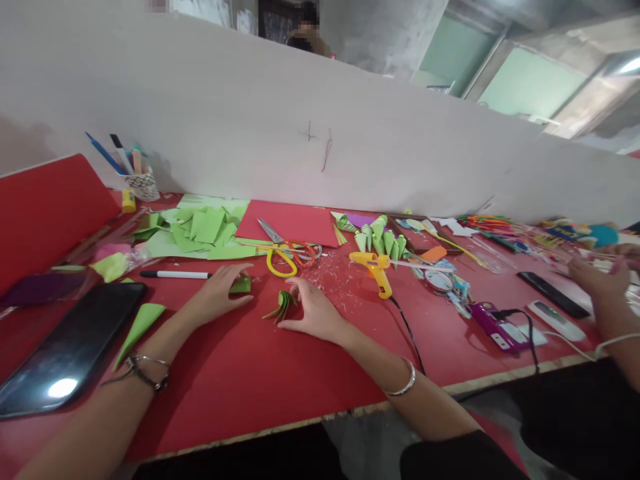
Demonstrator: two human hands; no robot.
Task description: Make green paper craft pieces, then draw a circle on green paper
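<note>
Left hand point(217, 295) flat and unclenched on the red surface point(240, 380), fingertips resting on a small green scrap point(241, 285). Right hand point(314, 312) also unclenched, thumb and fingers curled loosely beside a folded green paper piece point(283, 305), touching its right edge but not yet pinching it. Piece sits near the middle of the surface, between both hands, folds fanned upward. To handle this well, probably best to steady the scrap with the left fingertips and close the right thumb and forefinger lightly at the folded end, so the fan does not spring apart or crease. Scissors point(285, 255) lie just beyond, far side; glue gun point(374, 268) to the right with its cord trailing toward the near edge, worth keeping clear of the wrist. Marker point(175, 274) and green sheets point(203, 230) far left, phone point(70, 347) near left. Another person's hand point(597, 277) at far right, busy with separate things.
</note>
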